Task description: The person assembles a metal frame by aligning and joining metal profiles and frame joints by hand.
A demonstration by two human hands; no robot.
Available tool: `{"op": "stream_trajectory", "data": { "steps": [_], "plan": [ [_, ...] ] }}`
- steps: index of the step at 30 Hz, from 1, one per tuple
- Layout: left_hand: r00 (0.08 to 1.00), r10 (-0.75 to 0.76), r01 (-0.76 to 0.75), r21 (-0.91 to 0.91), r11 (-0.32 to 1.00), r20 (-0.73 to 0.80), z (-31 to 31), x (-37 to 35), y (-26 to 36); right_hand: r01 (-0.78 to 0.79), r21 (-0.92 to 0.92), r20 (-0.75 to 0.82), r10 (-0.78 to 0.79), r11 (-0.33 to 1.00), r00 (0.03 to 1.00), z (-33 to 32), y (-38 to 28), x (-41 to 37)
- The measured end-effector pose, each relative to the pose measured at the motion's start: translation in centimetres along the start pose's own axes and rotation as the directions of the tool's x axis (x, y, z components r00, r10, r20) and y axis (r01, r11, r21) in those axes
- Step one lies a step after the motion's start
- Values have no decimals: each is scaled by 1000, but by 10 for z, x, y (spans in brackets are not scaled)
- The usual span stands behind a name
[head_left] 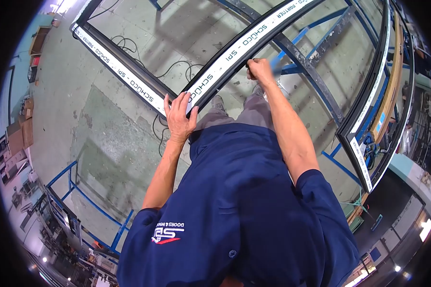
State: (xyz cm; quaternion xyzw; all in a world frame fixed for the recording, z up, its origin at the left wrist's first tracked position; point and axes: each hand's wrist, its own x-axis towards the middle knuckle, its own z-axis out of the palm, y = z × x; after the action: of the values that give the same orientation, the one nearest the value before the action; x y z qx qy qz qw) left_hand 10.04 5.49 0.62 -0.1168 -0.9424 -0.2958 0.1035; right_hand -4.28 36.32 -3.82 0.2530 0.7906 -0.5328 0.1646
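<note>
A dark window or door frame [215, 82] lies before me, with white printed protective tape along its bars. My left hand [179, 119] rests on the frame's near corner, fingers stretched over the taped face and thumb apart. At the near edge of the same bar, to the right, my right hand [261, 71] is closed. A small dark bit shows at its fingertips, and a blurred blue shape [276, 62] appears beside it. I cannot make out what that hand holds.
Blue metal trestles [316, 52] stand under and beyond the frame. A second taped frame [368, 105] leans at the right, near a wooden board [385, 105]. Black cables [129, 45] lie on the floor. A blue stand [93, 205] is at lower left.
</note>
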Motion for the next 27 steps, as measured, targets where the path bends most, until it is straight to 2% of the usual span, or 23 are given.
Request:
{"op": "stream_trajectory", "data": {
  "steps": [1,2,4,7,10,14,19,26,27],
  "plan": [
    [1000,1,-1,-4,1000,-1,0,-1,0,-15,13,-4,15,1000,1000,-7,-4,3],
    [1000,3,-3,-6,1000,-3,-1,-1,-1,-8,-56,-52,5,998,999,-15,-7,15],
    [1000,3,-3,-6,1000,-3,-3,0,0,-30,-250,-52,18,968,998,-27,-8,41],
    [1000,-13,13,-15,1000,5,-2,0,1,37,-405,-41,-58,913,997,-31,-5,52],
    [1000,-17,17,0,1000,9,-1,1,2,47,-386,-109,-96,921,989,-23,-3,46],
    [999,-23,23,-2,1000,40,-2,3,4,75,-457,-149,-159,886,976,-19,-8,31],
    [999,-14,14,-2,1000,44,-2,4,3,-21,-357,-41,7,934,999,-31,-10,42],
    [998,-25,25,-10,1000,57,-3,3,2,-11,-361,-75,-17,932,997,-33,2,61],
    [999,-18,19,-6,1000,50,-3,3,2,43,-390,-31,-59,920,998,-32,-1,53]
  ]
}}
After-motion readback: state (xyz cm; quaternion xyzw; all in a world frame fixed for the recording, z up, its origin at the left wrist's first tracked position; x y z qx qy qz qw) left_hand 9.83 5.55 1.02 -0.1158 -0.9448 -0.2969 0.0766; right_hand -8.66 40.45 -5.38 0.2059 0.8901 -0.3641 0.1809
